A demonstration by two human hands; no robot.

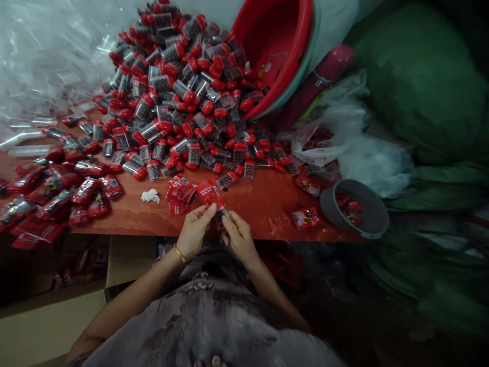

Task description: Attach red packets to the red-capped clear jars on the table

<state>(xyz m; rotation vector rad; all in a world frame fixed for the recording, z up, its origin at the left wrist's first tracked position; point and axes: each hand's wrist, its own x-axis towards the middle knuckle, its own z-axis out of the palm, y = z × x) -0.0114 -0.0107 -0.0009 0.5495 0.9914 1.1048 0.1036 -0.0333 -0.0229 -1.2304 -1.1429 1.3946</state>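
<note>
Both hands meet at the table's front edge. My left hand, with a gold bracelet at the wrist, pinches a red printed packet. My right hand closes its fingers on a small clear-walled container at the packet's lower end. Fingers hide much of the container, and I cannot tell whether it is inside the packet. Just left lies a stack of flat red packets. Past them, a large heap of clear containers with red caps and dark contents covers the table.
Filled red packets pile up at the left, beside crumpled white tissue. A red basin leans behind the heap. At the right are a grey bowl, a clear plastic bag and a pink flask. An open cardboard box stands below.
</note>
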